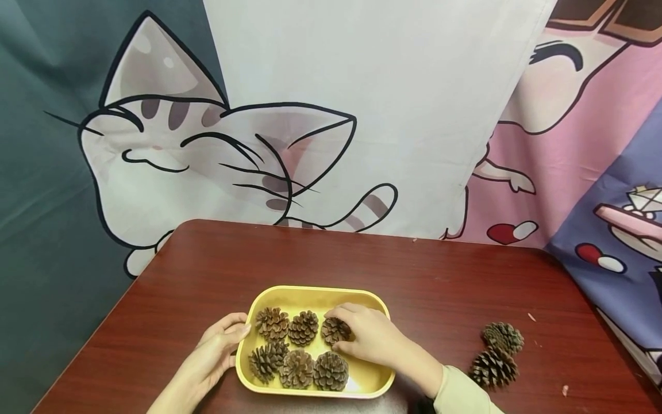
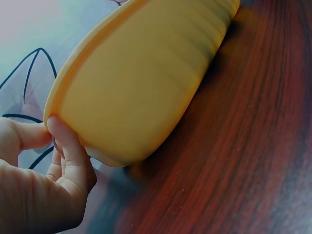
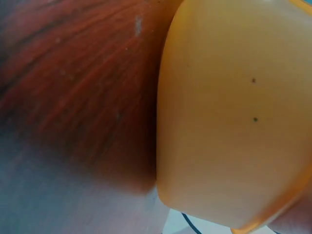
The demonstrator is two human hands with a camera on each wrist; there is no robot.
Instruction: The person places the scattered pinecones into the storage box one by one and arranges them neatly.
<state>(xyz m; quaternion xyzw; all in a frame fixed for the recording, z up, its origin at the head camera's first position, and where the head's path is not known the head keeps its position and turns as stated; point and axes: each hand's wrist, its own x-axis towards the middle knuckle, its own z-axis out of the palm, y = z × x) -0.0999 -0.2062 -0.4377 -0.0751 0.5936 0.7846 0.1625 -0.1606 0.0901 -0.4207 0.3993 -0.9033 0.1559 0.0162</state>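
A yellow plastic tray (image 1: 315, 392) rests on the table with several brown pine cones in two rows inside it. At the tray's left end my left hand (image 1: 214, 351) pinches the rim between thumb and fingers; the left wrist view shows this left hand (image 2: 46, 180) close up. My right hand (image 1: 369, 333) reaches over the right end and holds a pine cone (image 1: 334, 332) at the right of the back row, its fingers around it. The right wrist view shows mostly the tray's outer wall (image 3: 234, 122); the pine cones are hidden there.
Two more pine cones (image 1: 493, 368) touch each other on the reddish-brown table (image 1: 439, 287), right of the tray. Small pale scraps (image 1: 565, 390) lie near them. Behind the table hangs a cloth (image 1: 414, 115) printed with cartoon cats.
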